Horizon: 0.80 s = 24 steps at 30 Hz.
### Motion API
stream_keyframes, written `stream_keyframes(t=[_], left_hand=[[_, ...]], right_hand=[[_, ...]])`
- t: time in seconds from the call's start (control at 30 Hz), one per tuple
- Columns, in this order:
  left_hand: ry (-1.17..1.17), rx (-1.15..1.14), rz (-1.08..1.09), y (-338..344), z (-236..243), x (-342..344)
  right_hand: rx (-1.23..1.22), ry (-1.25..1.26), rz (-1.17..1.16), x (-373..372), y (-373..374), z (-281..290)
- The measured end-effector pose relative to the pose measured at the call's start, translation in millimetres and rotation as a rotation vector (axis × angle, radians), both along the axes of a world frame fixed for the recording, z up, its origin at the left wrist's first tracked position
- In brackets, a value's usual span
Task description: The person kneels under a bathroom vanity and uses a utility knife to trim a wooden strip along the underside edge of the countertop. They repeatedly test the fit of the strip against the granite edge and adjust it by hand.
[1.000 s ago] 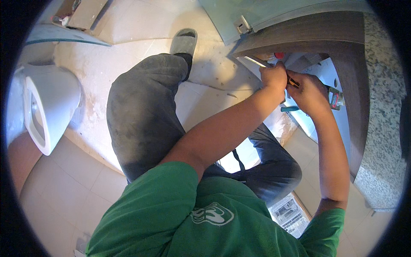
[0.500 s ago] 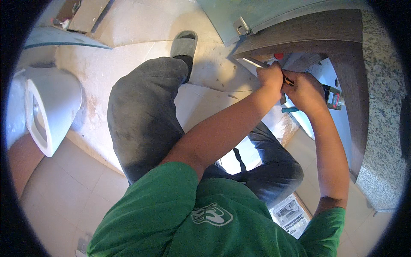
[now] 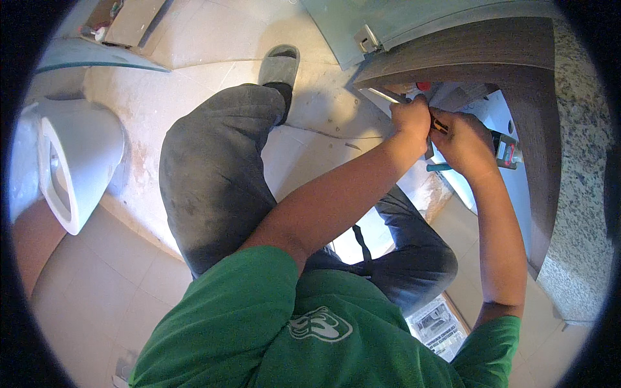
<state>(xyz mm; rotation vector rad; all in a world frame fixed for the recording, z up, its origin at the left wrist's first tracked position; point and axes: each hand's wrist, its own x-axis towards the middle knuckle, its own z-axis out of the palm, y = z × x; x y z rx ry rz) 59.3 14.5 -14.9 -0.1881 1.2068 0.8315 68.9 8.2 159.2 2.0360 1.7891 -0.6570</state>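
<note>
Both hands reach inside a dark wooden cabinet frame [image 3: 466, 58]. My left hand [image 3: 411, 119] is closed at a pale narrow strip [image 3: 385, 93] along the cabinet's opening; what exactly it grips is hidden. My right hand [image 3: 467, 145] is closed around an orange-and-black tool [image 3: 441, 127], its fingers touching or very close to my left hand. Just right of it lies a dark green labelled container [image 3: 507, 150]. A teal handle-shaped item [image 3: 438, 167] and a red round piece [image 3: 424, 86] show around the hands.
A granite slab [image 3: 576, 161] edges the right. A glass panel with hinge [image 3: 367, 40] is above the cabinet. A white toilet [image 3: 90, 161] stands left, below another glass edge [image 3: 129, 64] and cardboard box [image 3: 136, 24]. My legs rest on tiled floor [image 3: 116, 284], beside a newspaper [image 3: 433, 323].
My hands shift very slightly right and down since half a second ago; their grips look the same.
</note>
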Motion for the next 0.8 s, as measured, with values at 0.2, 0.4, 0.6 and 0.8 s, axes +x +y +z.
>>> stream_keyframes(t=[0.2,0.4,0.6,0.8], left_hand=[[-0.046,-0.049,-0.014,1,0,-12],[0.101,0.016,-0.031,-2,-21,4],[0.069,-0.039,-0.071,0,3,-9],[-0.044,0.036,0.034,-1,-4,-15]], right_hand=[[-0.008,-0.030,0.005,8,-2,-23],[0.052,0.015,0.039,6,-6,-15],[0.042,0.105,-0.047,7,-6,-11],[0.044,-0.053,0.034,5,-4,-34]])
